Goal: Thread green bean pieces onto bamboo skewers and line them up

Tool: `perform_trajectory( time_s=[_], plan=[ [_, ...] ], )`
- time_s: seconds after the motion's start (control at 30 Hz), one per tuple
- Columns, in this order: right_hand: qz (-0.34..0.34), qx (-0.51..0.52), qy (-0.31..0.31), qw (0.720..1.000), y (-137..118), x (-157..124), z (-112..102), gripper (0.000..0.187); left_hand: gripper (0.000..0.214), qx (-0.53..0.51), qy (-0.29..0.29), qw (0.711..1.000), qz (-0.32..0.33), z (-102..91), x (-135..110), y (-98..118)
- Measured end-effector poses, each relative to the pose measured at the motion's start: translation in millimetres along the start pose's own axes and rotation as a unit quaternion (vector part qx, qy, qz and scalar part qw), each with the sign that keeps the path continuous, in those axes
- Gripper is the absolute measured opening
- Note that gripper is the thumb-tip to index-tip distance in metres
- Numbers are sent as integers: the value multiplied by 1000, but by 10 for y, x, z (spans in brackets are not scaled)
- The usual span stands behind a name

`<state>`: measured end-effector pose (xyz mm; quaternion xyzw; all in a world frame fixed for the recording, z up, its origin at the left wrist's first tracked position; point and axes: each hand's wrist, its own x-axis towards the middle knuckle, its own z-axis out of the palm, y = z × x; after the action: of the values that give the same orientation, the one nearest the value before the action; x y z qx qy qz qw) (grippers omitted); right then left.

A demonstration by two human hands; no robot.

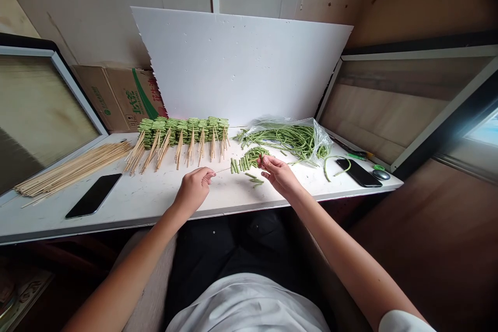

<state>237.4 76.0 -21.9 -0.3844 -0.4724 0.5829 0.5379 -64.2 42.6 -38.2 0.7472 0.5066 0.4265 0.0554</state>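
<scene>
My left hand (pixel 194 187) is closed around the blunt end of a thin wooden skewer (pixel 222 169), held level above the table. Several short green bean pieces (pixel 240 165) are threaded crosswise along it. At the skewer's far end, my right hand (pixel 277 170) pinches a bean piece with thumb and fingers; the tip itself is hidden there. Behind the skewer lies a small heap of cut bean pieces (pixel 254 153). A few loose pieces (pixel 254 180) rest on the table just in front of it.
Finished bean skewers (pixel 182 132) are stacked at the back left. Bare skewers (pixel 78 168) lie at far left beside a phone (pixel 94 196). Long beans (pixel 288 137) spill from a clear plastic bag (pixel 321 137) at right. Another phone (pixel 358 172) lies near the right edge.
</scene>
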Motion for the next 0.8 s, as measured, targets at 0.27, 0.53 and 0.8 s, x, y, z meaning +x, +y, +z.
perform_trajectory(
  time_s=[0.27, 0.53, 0.8],
  plan=[
    [5, 41, -20, 999, 15, -6, 22, 45, 30, -7, 3, 1000, 3, 9, -11, 4],
    [8, 88, -17, 996, 25, 7, 27, 40, 27, -2, 9, 1000, 0, 9, -3, 33],
    [5, 95, 15, 995, 50, 30, 26, 40, 27, 9, 16, 1000, -3, 8, -2, 34]
  ],
)
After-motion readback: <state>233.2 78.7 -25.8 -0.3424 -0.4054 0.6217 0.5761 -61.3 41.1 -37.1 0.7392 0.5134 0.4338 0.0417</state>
